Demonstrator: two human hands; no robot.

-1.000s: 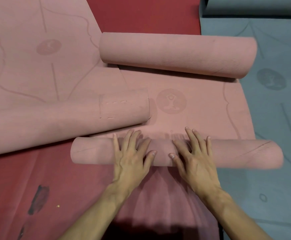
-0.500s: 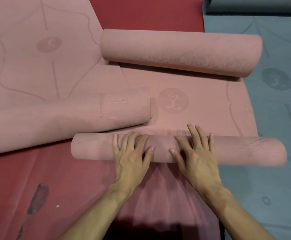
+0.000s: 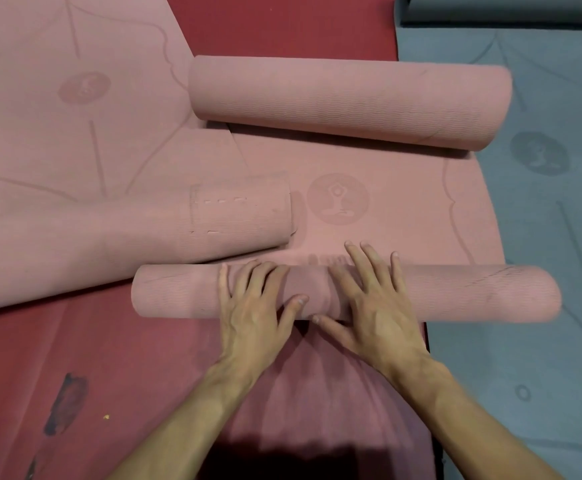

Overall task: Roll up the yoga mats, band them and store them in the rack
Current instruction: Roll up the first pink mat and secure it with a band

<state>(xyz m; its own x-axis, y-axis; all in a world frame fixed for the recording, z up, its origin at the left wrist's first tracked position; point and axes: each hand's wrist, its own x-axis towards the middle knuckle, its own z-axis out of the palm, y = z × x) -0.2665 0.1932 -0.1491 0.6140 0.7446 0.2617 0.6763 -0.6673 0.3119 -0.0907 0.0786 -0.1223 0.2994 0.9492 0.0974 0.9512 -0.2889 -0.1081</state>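
A pink yoga mat is partly rolled: its near roll [image 3: 473, 292] lies crosswise in front of me, and its flat part [image 3: 386, 202] with a round yoga emblem stretches away beyond it. My left hand [image 3: 255, 313] and my right hand [image 3: 372, 306] press side by side on the middle of this roll, fingers spread and straight over its top. At the flat part's far end lies a thicker pink roll [image 3: 348, 102]. A third pink roll [image 3: 126, 237] lies at the left, angled, its end close to the near roll.
Another pink mat [image 3: 57, 98] lies flat at the far left. A blue-grey mat [image 3: 542, 237] lies flat along the right, with a blue-grey roll [image 3: 504, 8] at its far end. Red floor [image 3: 109, 375] with a dark stain shows near me at the left.
Both hands have pushed the near roll a little farther away from me, so it has taken up more of the flat mat. Its right end has grown slightly thicker.
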